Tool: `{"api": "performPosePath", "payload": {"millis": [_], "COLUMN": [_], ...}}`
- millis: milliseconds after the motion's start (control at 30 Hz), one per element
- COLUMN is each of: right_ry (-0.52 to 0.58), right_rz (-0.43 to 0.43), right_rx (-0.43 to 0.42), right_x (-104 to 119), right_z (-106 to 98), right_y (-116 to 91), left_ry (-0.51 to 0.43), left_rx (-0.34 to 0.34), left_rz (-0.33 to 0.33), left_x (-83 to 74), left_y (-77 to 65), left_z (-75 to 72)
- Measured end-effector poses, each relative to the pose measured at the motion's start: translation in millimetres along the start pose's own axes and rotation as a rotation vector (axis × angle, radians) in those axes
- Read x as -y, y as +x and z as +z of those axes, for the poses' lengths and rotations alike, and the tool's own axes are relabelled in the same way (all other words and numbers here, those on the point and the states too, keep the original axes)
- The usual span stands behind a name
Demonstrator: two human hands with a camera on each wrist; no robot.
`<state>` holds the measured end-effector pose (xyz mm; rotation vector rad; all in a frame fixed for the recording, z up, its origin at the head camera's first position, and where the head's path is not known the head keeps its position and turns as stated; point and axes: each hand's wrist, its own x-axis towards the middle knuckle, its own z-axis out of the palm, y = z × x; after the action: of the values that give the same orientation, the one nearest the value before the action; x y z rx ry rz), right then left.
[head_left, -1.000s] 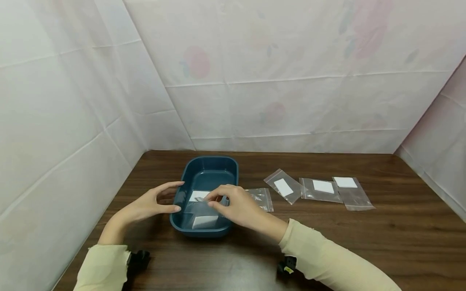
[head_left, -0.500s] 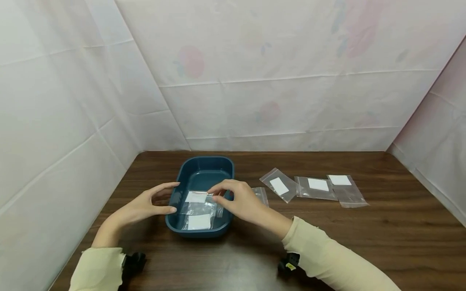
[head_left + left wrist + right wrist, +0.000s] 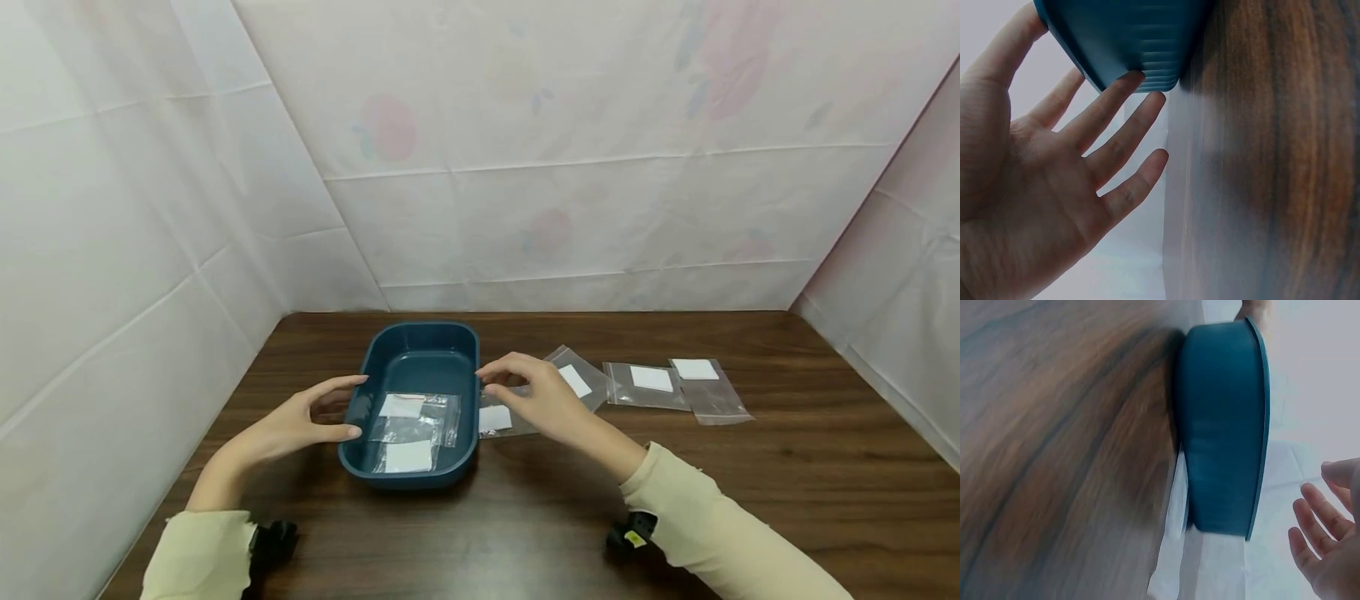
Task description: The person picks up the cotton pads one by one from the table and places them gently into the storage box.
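A dark blue tray [image 3: 431, 358] stands on the table, holding clear zip bags with white labels [image 3: 408, 457] that overlap in its near half. My left hand [image 3: 296, 425] is at the tray's left rim, thumb and fingers spread; in the left wrist view, fingertips [image 3: 1132, 76] lie against the tray's outer side. Just beyond the right rim, my right hand [image 3: 543, 396] hovers with thumb and fingers apart, nothing visible between them. Below it, another zip bag [image 3: 495, 418] lies against the tray's right side, partly hidden by that hand.
Farther right on the wooden table [image 3: 570, 508] lie a tilted zip bag [image 3: 576, 381], a second zip bag [image 3: 651, 379] and a third zip bag [image 3: 712, 396], slightly overlapping. White cloth [image 3: 600, 217] hangs behind and at both sides.
My right hand has let go of a zip bag inside the tray and moved right, past the rim, over the bag beside it. My left hand stays at the left rim.
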<state>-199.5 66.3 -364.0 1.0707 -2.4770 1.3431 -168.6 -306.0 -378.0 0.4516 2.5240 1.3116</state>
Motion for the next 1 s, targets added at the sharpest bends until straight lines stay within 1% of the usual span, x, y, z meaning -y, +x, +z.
{"api": "performPosePath", "payload": {"millis": [167, 267, 400, 567, 767, 1000], "right_ry": [-0.031, -0.055, -0.06, -0.062, -0.06, -0.107], "right_rz": [0.026, 0.034, 0.047, 0.057, 0.033, 0.007], "right_rx": [-0.01, 0.002, 0.024, 0.071, 0.144, 0.232], "right_x": [-12.4, -22.3, -34.8, -46.2, -57.2, -66.9], "right_z": [-10.1, -14.3, -18.8, -24.3, -30.2, -36.1], "right_y": [-4.1, -6.3, -9.0, -11.6, -12.5, -13.9], "left_ry": [-0.009, 0.002, 0.009, 0.001, -0.002, -0.005], "left_rx": [0.005, 0.001, 0.0, -0.001, 0.0, 0.001], "left_rz": [0.017, 0.023, 0.029, 0.029, 0.025, 0.028], "left_x": [0.1, 0.1, 0.0, 0.4, 0.6, 1.3], "left_y": [0.9, 0.8, 0.4, 0.1, -0.1, 0.0], "left_z": [-0.1, 0.1, 0.4, 0.3, -0.2, 0.0]}}
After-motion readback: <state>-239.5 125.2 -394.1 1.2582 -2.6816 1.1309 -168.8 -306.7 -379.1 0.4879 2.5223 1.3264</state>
